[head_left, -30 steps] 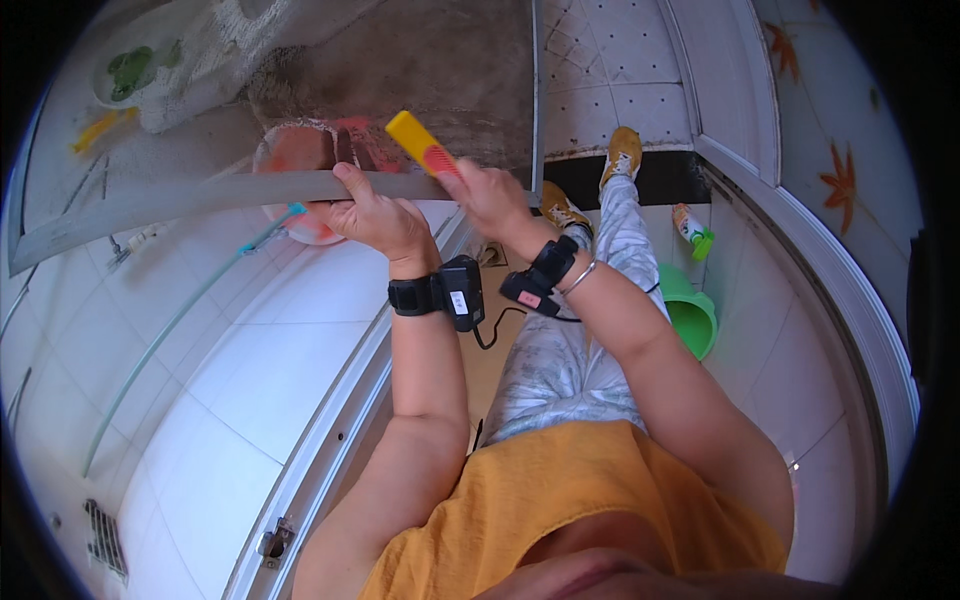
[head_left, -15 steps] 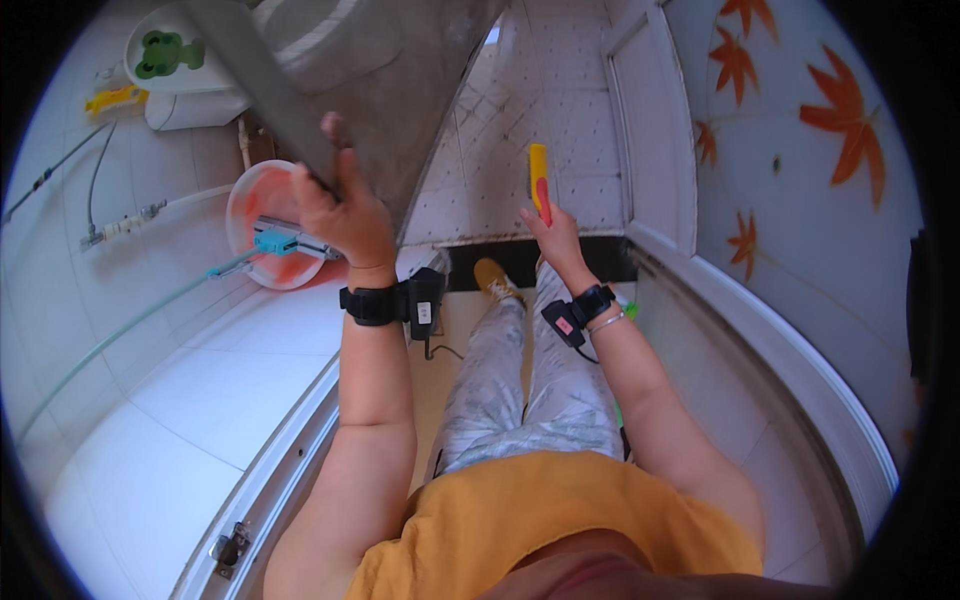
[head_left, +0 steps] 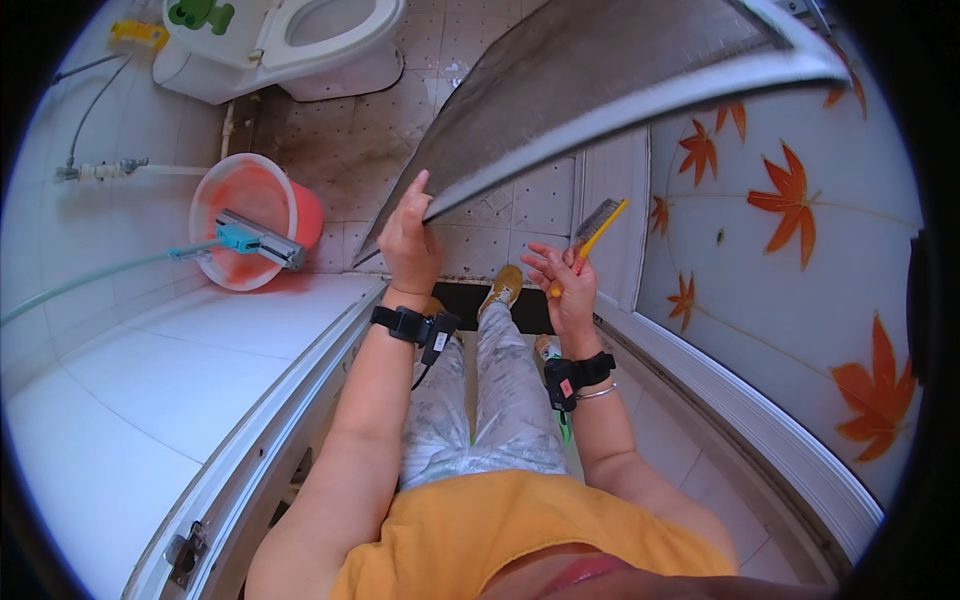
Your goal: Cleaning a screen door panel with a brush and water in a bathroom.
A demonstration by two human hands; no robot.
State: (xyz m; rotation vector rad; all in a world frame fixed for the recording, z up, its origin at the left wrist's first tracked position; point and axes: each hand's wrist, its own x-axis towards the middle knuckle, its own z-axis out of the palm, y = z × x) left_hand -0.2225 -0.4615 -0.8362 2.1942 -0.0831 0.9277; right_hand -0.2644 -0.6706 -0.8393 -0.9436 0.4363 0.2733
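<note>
My left hand point(head_left: 410, 245) is closed on the near left corner of a large framed mesh screen point(head_left: 600, 75), one finger pointing up beside the frame. The screen slants away to the upper right, its pale frame edge toward me and its far end cut off by the view. In my right hand point(head_left: 568, 285) is a small brush point(head_left: 600, 222) with a yellow handle and dark bristles. The brush points up and right, below the screen's edge and apart from it. Some right-hand fingers are spread while the others pinch the handle.
A red bucket point(head_left: 308, 215) with a flat mop head point(head_left: 262, 240) across it stands at left. Behind it is a white toilet point(head_left: 225, 75). A leaf-patterned glass door panel point(head_left: 740, 250) is at right. My feet are by a dark threshold point(head_left: 465, 300).
The screen has swung from the upper left to the upper right, uncovering the toilet and bucket. My right hand has turned the brush so its bristles show. My view has shifted.
</note>
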